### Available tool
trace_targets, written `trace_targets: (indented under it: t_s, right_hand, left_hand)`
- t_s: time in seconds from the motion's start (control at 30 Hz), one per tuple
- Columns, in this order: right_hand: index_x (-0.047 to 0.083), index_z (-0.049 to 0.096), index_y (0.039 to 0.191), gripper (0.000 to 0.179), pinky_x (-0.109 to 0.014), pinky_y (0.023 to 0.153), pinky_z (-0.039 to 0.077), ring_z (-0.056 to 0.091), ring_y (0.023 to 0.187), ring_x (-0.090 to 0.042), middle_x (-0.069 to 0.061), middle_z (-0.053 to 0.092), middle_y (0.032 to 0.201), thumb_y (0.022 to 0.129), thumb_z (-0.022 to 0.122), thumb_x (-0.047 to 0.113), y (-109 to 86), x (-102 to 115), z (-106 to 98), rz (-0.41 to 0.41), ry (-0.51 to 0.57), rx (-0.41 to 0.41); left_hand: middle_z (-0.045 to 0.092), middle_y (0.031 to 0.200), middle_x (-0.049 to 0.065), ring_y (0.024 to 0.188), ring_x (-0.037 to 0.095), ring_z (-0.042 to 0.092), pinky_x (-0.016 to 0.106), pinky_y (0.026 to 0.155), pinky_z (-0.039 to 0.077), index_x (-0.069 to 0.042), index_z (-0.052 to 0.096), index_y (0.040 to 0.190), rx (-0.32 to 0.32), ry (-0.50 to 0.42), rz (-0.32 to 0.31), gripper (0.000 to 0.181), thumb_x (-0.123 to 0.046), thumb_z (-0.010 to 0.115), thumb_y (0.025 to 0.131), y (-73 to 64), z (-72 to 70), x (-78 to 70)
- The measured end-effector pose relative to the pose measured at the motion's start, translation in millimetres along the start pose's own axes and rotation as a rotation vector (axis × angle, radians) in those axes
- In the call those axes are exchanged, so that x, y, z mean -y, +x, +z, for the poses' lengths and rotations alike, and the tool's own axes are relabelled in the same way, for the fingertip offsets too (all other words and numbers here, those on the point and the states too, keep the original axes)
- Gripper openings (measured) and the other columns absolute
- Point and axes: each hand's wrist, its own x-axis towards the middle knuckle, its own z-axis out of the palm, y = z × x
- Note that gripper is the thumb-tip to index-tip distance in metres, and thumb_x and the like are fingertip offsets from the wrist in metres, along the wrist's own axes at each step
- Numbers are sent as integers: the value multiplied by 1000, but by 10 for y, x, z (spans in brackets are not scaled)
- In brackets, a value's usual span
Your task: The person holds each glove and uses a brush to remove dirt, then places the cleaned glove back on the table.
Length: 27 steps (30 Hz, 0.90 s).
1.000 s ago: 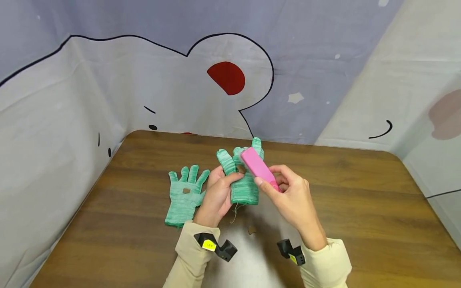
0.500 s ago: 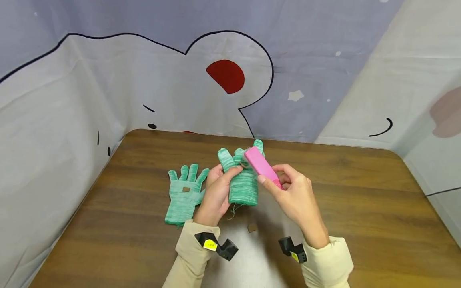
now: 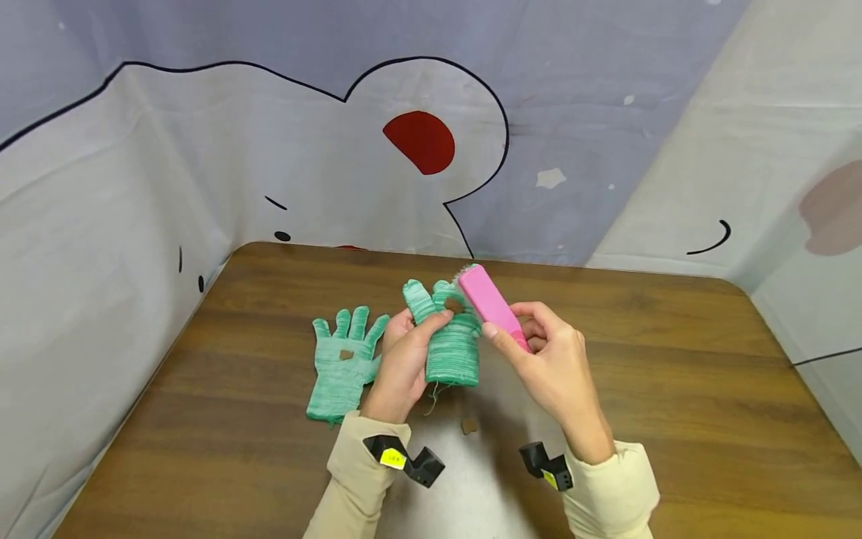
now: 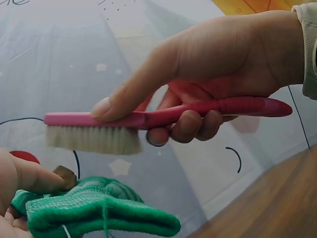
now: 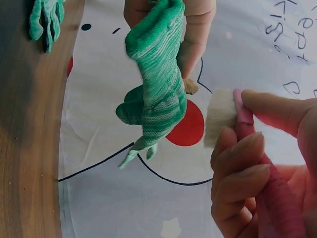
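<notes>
My left hand (image 3: 402,367) grips a green striped knit glove (image 3: 453,358) above the table, its cuff toward me and loose threads hanging from it. A small brown piece (image 4: 65,177) sits on the glove at my left thumb's tip. My right hand (image 3: 559,378) holds a pink brush (image 3: 491,303), thumb along the back of its head. White bristles (image 4: 94,140) point at the glove, with a gap between them in both wrist views. A second green glove (image 3: 340,374) lies flat on the table to the left, a brown piece (image 3: 346,355) on its palm.
The wooden table (image 3: 673,374) reaches back to a printed cloth backdrop (image 3: 303,150). Another brown scrap (image 3: 469,426) lies on the table between my forearms, below the held glove.
The brush has moved up slightly and away from the glove, uncovering the brown piece on it. Both hands keep their hold, and the glove on the table stays put.
</notes>
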Motion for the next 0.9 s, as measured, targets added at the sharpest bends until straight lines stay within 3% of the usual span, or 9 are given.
trace_targets:
  t_s: [0.23, 0.5, 0.73, 0.9]
  right_hand:
    - [12, 62, 100, 34, -24, 47, 43, 52, 54, -11, 1, 61, 68, 78, 73, 36, -10, -12, 82, -117, -110, 22]
    - [11, 63, 97, 31, -25, 49, 42, 53, 56, -14, -1, 60, 67, 78, 72, 35, 8, -28, 2, -78, -207, 51]
    - [10, 63, 98, 34, -25, 52, 43, 53, 58, -13, -2, 61, 68, 78, 71, 37, 16, -23, -22, -43, -211, 70]
    - [8, 63, 99, 35, -27, 54, 44, 54, 59, -12, -2, 62, 69, 79, 72, 35, 16, -25, -69, -22, -242, 80]
  left_hand:
    - [62, 105, 13, 91, 21, 63, 35, 80, 52, 4, 52, 114, 10, 6, 27, 30, -4, 59, 86, -3, 16, 8]
    - [62, 96, 13, 88, 20, 63, 32, 77, 52, 8, 53, 109, 14, -43, 40, 24, -5, 55, 89, 6, 37, 27]
    - [63, 80, 11, 64, 19, 62, 32, 56, 52, 3, 54, 101, -44, -93, 45, 16, -9, 56, 89, 2, 37, 21]
    - [62, 77, 11, 58, 18, 59, 30, 51, 49, 1, 54, 99, -60, -131, 61, 14, -8, 55, 90, 17, 10, 21]
